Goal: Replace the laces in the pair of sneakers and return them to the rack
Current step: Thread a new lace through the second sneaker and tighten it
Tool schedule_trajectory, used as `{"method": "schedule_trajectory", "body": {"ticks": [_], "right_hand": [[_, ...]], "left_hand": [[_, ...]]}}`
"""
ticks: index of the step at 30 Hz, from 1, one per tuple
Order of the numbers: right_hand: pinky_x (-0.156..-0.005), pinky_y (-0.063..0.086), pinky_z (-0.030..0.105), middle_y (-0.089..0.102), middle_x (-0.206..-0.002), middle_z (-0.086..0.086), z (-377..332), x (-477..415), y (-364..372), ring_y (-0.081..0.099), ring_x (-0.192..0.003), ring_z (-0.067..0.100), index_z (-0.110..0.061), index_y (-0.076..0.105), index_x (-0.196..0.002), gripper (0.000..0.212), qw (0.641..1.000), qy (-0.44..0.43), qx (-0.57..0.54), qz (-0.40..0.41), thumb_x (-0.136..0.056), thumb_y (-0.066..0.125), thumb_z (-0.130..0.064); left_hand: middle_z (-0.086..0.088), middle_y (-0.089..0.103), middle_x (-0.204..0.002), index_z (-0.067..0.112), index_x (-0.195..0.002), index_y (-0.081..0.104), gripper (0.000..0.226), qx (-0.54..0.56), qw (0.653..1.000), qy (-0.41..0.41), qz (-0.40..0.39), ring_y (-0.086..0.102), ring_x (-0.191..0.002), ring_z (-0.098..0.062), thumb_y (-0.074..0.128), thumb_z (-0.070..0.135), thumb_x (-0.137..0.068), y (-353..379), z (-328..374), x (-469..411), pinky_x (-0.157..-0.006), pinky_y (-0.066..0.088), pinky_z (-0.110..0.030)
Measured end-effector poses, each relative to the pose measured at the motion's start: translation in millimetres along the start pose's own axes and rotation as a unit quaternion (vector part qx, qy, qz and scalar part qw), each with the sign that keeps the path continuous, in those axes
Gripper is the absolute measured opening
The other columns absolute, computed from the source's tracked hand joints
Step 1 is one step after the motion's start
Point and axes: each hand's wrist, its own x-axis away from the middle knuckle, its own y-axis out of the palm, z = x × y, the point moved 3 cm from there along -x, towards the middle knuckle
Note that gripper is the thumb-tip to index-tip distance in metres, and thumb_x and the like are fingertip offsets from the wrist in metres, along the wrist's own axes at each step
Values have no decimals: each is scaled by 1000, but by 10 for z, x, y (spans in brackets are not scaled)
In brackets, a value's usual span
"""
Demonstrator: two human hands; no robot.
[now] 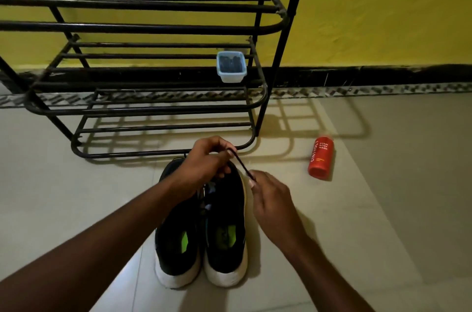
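Two black sneakers with white soles stand side by side on the floor, heels toward me: the left sneaker [176,242] and the right sneaker [226,235]. A dark lace [241,162] stretches taut above the right sneaker's front. My left hand [204,166] pinches its upper end and hides the toes. My right hand [270,196] pinches the lower end beside the right sneaker. The black metal rack [143,28] stands just beyond the sneakers against the yellow wall.
A small clear tub [230,66] holding dark contents sits on the rack's middle shelf at its right end. A red bottle [321,157] of foam body wash lies on the tiled floor to the right. The rack's other shelves hold nothing.
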Motion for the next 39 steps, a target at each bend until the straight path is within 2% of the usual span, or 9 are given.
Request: {"method": "schedule_trajectory", "body": {"ticks": [5,10,13,16,21,24,28,31,39], "right_hand": [[-97,51,29,69,-122,-1,190,303,190,64,-112,13,-16,63,-132,42,997,69,-3,-38,-101,38,-27],[-73,53,38,66,-88,1,430,266,137,66,-83,26,-14,68,-95,31,990,94,98,-45,-98,40,-28],[-79,48,41,54,-91,-2,495,152,105,60,-93,26,-17,65,-89,28,976,112,154,-107,-102,45,-32],[-89,39,40,47,-112,-5,491,83,89,43,-110,19,-26,72,-99,21,960,129,215,-125,-102,52,-35],[-68,41,22,59,-80,3,322,29,73,56,-72,9,-15,77,-90,17,989,140,-49,23,-99,63,-19],[-55,47,21,68,-65,7,273,-4,96,66,-55,16,-11,77,-87,16,939,233,-247,49,-98,65,-15],[-62,58,30,75,-81,17,194,-29,149,73,-65,25,1,75,-94,7,865,301,-397,56,-88,72,2],[-67,61,31,75,-85,19,148,-37,179,76,-74,30,-1,76,-91,17,848,313,-426,49,-81,74,14],[-68,62,29,71,-78,3,122,-105,231,75,-75,24,-3,75,-71,18,918,251,-305,-39,-75,79,14]], "left_hand": [[-11,61,-87,4,-105,64,13,47,995,-68,59,62,-70,-16,51,7,-103,-124,-62,-45,-60,53,-24],[-17,66,-89,0,-108,61,12,96,989,-68,90,71,-79,-23,51,1,-102,-195,-125,-33,-71,58,-29],[-20,68,-97,2,-112,60,13,124,984,-66,107,74,-84,-24,56,1,-99,-199,-222,0,-73,58,-28],[-11,70,-102,10,-121,57,30,-15,991,-75,110,74,-84,-18,67,6,-93,-180,-346,111,-69,59,-25],[9,62,-99,24,-112,63,42,-377,924,-48,-30,63,-86,-7,84,32,-77,52,-441,426,-60,48,-10],[6,53,-106,19,-112,65,42,-443,896,12,-15,51,-87,-9,81,37,-78,138,-522,496,-72,41,-12],[5,60,-80,20,-85,66,7,-411,911,21,23,55,-62,-8,71,19,-81,118,-470,491,-44,36,-10],[6,58,-64,19,-71,64,12,-396,917,12,44,57,-54,-8,68,14,-82,80,-469,488,-42,38,-11],[0,73,-83,12,-91,78,11,-345,936,-32,62,66,-68,-4,67,12,-90,-19,-542,398,-49,44,-6]]}}
